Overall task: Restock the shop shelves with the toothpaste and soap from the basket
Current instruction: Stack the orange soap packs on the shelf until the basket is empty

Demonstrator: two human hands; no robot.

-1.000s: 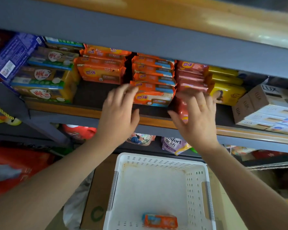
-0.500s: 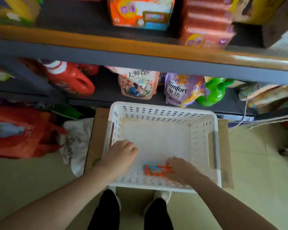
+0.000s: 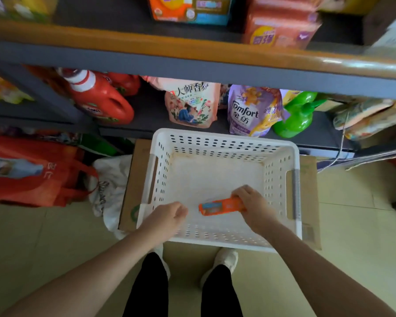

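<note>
Now that my right hand point(image 3: 253, 205) has closed round the orange soap pack point(image 3: 221, 206), the pack is off the floor of the white basket point(image 3: 281, 154), tilted, held by its right end over the basket's near half. Half a second back it lay flat there with my fingers only touching it; a second back both hands were up at the upper shelf point(image 3: 192, 45) squaring the soap stacks.

My left hand point(image 3: 169, 217) hangs over the basket's near-left corner, fingers loosely curled, holding nothing.

Nothing else is visible in the basket, so I judge this to be the last item. No toothpaste in view. The basket sits on a cardboard box point(image 3: 136, 179) on the floor, against the lower shelf point(image 3: 151, 115) with the detergent bottles and refill pouches.

Remaining: lift the pack to the upper shelf and add it to the orange soap packs point(image 3: 190, 9), which match it best. One-end grip is marginal; the left hand could steady it on the way up.
</note>
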